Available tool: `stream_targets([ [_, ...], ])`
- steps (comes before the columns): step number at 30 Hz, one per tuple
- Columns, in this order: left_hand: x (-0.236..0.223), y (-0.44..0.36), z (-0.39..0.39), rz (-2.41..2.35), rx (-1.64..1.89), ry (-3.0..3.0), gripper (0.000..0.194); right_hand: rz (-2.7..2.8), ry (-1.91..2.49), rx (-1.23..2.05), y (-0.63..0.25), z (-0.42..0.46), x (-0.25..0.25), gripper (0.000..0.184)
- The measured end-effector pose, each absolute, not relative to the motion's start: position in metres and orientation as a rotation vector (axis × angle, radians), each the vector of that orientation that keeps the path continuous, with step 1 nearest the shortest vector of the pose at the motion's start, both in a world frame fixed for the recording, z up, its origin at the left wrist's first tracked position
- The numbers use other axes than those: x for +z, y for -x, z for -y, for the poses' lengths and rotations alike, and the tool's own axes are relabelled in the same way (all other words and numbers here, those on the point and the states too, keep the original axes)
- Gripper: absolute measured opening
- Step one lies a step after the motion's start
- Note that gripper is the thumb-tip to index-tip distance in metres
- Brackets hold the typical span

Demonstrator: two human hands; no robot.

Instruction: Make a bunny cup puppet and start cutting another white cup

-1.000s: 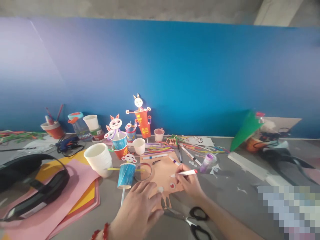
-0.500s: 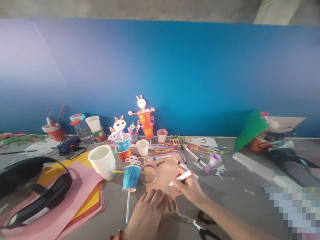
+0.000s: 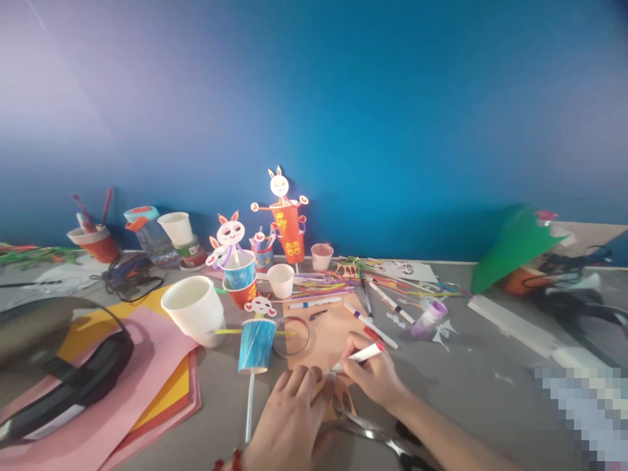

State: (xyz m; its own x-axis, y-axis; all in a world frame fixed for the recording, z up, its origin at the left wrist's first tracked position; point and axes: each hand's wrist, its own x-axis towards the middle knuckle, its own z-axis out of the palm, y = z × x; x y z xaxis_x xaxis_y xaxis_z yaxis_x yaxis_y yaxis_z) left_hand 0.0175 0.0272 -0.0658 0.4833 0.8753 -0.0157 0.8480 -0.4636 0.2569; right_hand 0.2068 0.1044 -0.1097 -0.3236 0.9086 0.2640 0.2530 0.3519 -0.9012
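Note:
My right hand (image 3: 375, 376) grips a white marker (image 3: 364, 354) with a red end, its tip pointing down to the left. The tip meets a small white paper piece (image 3: 331, 375) on an orange-brown sheet (image 3: 324, 337). At that piece's left edge, my left hand (image 3: 294, 405) pins it down with bent fingers and thumb. Scissors (image 3: 366, 430) lie just right of my left hand, their handles partly under my right forearm. Left of my hands lies a blue paper cup figure (image 3: 256, 345) with a white animal face and a straw. A clear ring (image 3: 308, 337) rests beside it.
Standing cup figures (image 3: 287, 222) rise at the back before a blue partition (image 3: 392, 131). White cups (image 3: 193, 311), coloured paper (image 3: 161, 327) and headphones (image 3: 98, 379) occupy the left. Markers (image 3: 371, 325), a purple-capped jar (image 3: 429, 318) and a green sheet (image 3: 513, 248) lie to the right.
The camera view has tilted down slightly. My right hand has brought the marker tip down onto the small white paper piece. My left hand stays in place.

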Motion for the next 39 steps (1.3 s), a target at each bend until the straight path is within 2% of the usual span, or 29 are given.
stream_targets([
  [10,-0.068,-0.016,-0.025,-1.455,0.224,-2.484,0.051,1.644,1.107,1.006,-0.22,-0.112,-0.09,0.023],
  [18,-0.072,-0.015,-0.025,-1.469,0.164,-2.507,0.047,2.049,1.16,1.113,-0.258,-0.109,-0.064,0.027],
  [26,-0.068,-0.017,-0.025,-1.477,0.21,-2.496,0.045,2.231,1.149,0.834,-0.263,-0.08,-0.067,0.019],
  [39,-0.074,-0.014,-0.026,-1.477,0.185,-2.542,0.048,2.147,1.123,0.78,-0.249,-0.1,-0.07,0.022],
])
